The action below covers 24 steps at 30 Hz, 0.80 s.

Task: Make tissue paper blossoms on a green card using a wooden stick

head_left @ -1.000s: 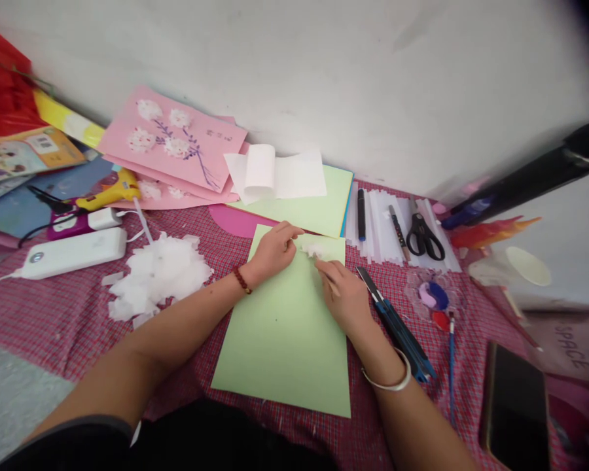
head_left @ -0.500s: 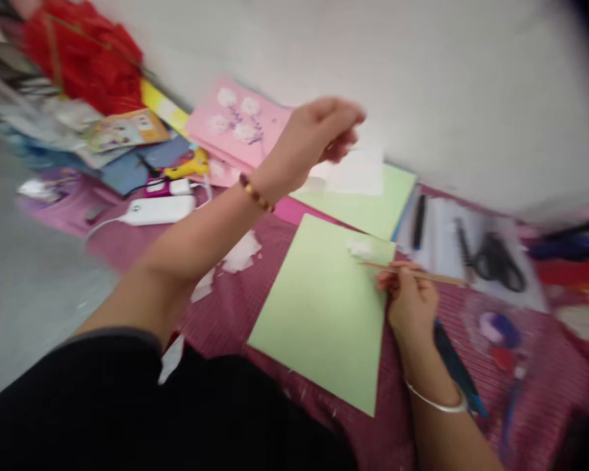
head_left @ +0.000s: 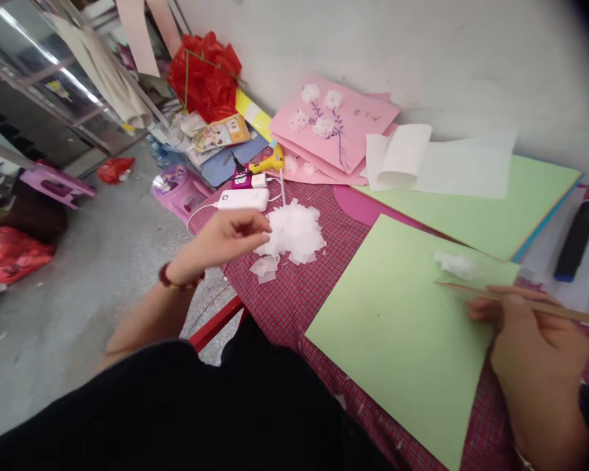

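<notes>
My left hand (head_left: 226, 239) hovers at the edge of a pile of white tissue paper pieces (head_left: 297, 229), fingers loosely curled with a gap between thumb and forefinger; I see nothing in it. A thin wooden stick (head_left: 564, 311) is gripped in my right hand (head_left: 535, 353), its pointed end over the light green sheet (head_left: 397, 327). Just beyond that tip, a small crumpled white tuft (head_left: 454, 263) sits near the sheet's far right corner. The right fingertips are partly blurred.
Pink cards (head_left: 348, 118) with white paper flowers lie against the wall. Beside them are a rolled white paper strip (head_left: 405, 157) and more green sheets (head_left: 535, 196). A yellow glue gun (head_left: 275, 159), a white power bank (head_left: 243, 199) and a black marker (head_left: 576, 239) lie around.
My left hand has come down and left, from above the far sheets to the paper pieces. My right hand keeps the stick near the tuft. The view has swung left.
</notes>
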{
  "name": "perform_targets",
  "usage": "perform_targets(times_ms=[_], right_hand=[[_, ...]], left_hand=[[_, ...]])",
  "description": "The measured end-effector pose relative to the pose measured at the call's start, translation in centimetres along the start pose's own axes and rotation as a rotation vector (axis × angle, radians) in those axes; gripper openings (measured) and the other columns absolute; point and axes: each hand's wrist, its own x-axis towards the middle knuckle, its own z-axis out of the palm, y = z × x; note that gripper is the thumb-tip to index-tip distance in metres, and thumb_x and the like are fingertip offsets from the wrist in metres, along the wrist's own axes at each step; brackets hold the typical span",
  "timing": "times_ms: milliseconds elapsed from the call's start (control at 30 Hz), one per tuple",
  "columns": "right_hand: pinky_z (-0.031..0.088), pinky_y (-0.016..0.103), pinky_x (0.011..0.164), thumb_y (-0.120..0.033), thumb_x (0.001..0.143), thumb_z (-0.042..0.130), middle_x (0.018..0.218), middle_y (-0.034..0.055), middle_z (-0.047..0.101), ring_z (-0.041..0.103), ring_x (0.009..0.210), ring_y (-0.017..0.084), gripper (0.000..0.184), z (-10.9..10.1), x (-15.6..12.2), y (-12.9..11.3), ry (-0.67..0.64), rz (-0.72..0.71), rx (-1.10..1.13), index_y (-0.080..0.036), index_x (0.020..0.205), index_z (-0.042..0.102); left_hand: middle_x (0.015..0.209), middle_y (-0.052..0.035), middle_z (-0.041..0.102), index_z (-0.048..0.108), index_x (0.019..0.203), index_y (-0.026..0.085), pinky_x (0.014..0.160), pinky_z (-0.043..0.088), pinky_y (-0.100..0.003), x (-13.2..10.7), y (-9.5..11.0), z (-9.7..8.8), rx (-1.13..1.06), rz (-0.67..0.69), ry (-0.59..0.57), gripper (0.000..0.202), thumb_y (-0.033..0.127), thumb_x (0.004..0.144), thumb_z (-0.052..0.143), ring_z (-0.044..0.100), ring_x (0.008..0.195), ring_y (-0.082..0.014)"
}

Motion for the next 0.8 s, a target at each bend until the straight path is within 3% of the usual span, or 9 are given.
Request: perform_targets(times_ms=[67,200,267,367,467,567,700,800], right_hand=[[0.046,0.040,0.055,-0.046,0.076,0.066,0.063,0.0070,0.064,0.056,0.047,0.018,0.024,0.2,0.2,0.2,-0.016,-0.011,0.033,-0.022,0.076,0.070],[0.043,0.038,0.052,-0.049,0.069,0.072,0.058,0.0060,0.062,0.054,0.044,0.018,0.030,0.3,0.3,0.0,0.014,0.058,0.140,-0.020,0.074,0.067],[0.042,0.034,0.049,-0.048,0.067,0.073,0.055,0.0031,0.061,0.052,0.043,0.016,0.031,0.1,0.1,-0.3,0.021,0.101,0.210,-0.019,0.074,0.065],[0.041,0.028,0.048,-0.047,0.074,0.065,0.056,0.0000,0.062,0.052,0.045,0.013,0.028,-0.1,0.1,-0.5,0.007,0.085,0.294,-0.019,0.080,0.062],[0.043,0.026,0.048,-0.044,0.078,0.062,0.057,-0.0017,0.062,0.054,0.046,0.013,0.025,-0.2,0.4,-0.3,0.031,0.037,0.282,-0.019,0.082,0.060],[0.045,0.026,0.050,-0.043,0.082,0.059,0.059,-0.0015,0.062,0.055,0.049,0.013,0.025,-0.3,0.4,-0.3,0.005,0.014,0.251,-0.019,0.083,0.060],[0.046,0.026,0.051,-0.044,0.085,0.057,0.064,-0.0003,0.063,0.056,0.051,0.012,0.025,-0.2,0.3,-0.5,-0.036,-0.001,0.203,-0.019,0.085,0.060],[0.047,0.026,0.051,-0.043,0.086,0.056,0.068,0.0003,0.064,0.057,0.052,0.012,0.024,0.0,0.4,-0.5,-0.054,-0.018,0.171,-0.019,0.085,0.060]], left_hand=[[0.064,0.0013,0.055,0.064,0.089,0.017,0.052,0.038,-0.023,-2.4,-3.3,1.5,0.192,-0.180,0.014,0.023,0.038,0.081,0.062,0.049,0.056,-0.0100],[0.063,0.0017,0.056,0.064,0.086,0.017,0.052,0.035,-0.023,-4.8,-7.6,3.7,0.333,-0.324,-0.031,0.023,0.039,0.079,0.060,0.049,0.055,-0.0117],[0.062,0.0011,0.058,0.063,0.077,0.018,0.053,0.037,-0.025,-4.9,-8.3,3.9,0.305,-0.331,-0.041,0.024,0.042,0.079,0.058,0.051,0.056,-0.0134],[0.070,0.0010,0.064,0.064,0.072,0.022,0.063,0.044,-0.028,-3.2,-8.3,3.0,0.200,-0.200,-0.005,0.027,0.048,0.076,0.060,0.057,0.066,-0.0165],[0.072,0.0026,0.064,0.063,0.072,0.024,0.063,0.044,-0.028,0.6,-6.3,2.2,0.118,-0.059,0.043,0.025,0.049,0.077,0.063,0.056,0.067,-0.0157],[0.071,0.0011,0.061,0.061,0.073,0.022,0.060,0.043,-0.026,5.0,-2.2,3.6,0.048,0.069,-0.012,0.023,0.045,0.077,0.063,0.054,0.066,-0.0151],[0.063,0.0022,0.056,0.058,0.073,0.018,0.055,0.039,-0.023,10.1,3.5,9.0,-0.007,0.229,-0.261,0.018,0.034,0.080,0.059,0.050,0.058,-0.0111],[0.059,0.0041,0.051,0.055,0.069,0.017,0.051,0.034,-0.020,13.2,6.7,13.8,-0.045,0.356,-0.368,0.013,0.025,0.078,0.056,0.045,0.054,-0.0080]])
